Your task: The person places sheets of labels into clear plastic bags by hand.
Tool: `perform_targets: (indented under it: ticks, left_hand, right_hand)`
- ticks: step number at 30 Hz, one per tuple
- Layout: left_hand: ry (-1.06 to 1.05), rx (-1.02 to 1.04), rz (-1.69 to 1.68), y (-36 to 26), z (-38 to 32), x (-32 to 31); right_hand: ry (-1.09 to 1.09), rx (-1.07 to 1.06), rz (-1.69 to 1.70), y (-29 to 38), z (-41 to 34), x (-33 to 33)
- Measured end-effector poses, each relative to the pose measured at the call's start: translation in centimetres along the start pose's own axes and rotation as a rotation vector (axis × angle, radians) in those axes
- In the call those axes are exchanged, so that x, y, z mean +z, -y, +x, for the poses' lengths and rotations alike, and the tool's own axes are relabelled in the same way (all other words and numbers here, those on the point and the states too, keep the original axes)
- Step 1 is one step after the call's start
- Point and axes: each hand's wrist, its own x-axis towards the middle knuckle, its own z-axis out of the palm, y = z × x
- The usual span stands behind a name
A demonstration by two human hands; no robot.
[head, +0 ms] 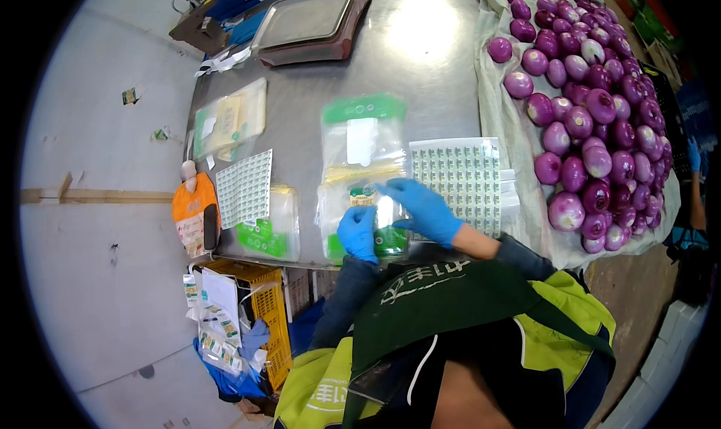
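Both my hands wear blue gloves and are over a clear plastic bag (332, 215) with green printed bands, on top of a pile of bags. A small green and beige printed label (361, 197) lies on its upper part. My left hand (359, 234) is at the label's lower edge, fingertips together; whether they pinch the film is hidden. My right hand (425, 209) reaches in from the right, its fingertips at the label's right edge and its thumb apart, lower down on the bag. Beside the right hand lies a sheet of small stickers (456, 172), partly under the forearm.
Red onions (600, 105) are heaped on a pale cloth (487, 79) at right. A tray-topped scale (307, 20) stands at the back of the metal table (439, 99). More bags (231, 119) and another sticker sheet (245, 186) lie left. A yellow crate (270, 327) stands below.
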Motion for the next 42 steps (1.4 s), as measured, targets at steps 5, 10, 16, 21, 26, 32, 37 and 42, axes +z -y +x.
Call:
perform_targets:
  ticks: [5,10,16,21,26,32,37,42]
  left_hand:
    - [-0.090,0.228,0.402,-0.5,1.0,-1.6]
    - [0.082,0.089,-0.154,-4.4,0.2,-5.5]
    - [0.168,-0.007,-0.414,-4.6,-1.1,-2.9]
    - [0.110,0.198,0.157,0.0,1.0,1.1]
    - [-0.128,0.550,0.602,-1.6,2.3,-1.5]
    - [-0.428,0.378,0.158,-1.0,3.3,-7.5]
    - [-0.219,0.078,0.329,7.6,5.8,-8.5]
    - [0.065,-0.213,0.067,5.5,6.8,-7.7]
  right_hand:
    - [0.127,-0.063,-0.116,-4.6,3.1,6.6]
    - [0.144,0.017,0.074,-6.4,4.6,6.2]
    - [-0.477,0.300,0.409,-4.2,4.7,2.9]
    - [-0.111,-0.125,-0.097,-1.6,1.8,3.3]
    - [-0.014,-0.131,-0.066,-5.7,1.5,6.5]
    - [-0.329,0.457,0.503,-7.8,5.4,4.7]
    - [-0.307,0.390,0.474,-3.7,3.0,1.4]
    - [-0.158,0.200,0.195,-3.0,-0.8,4.2]
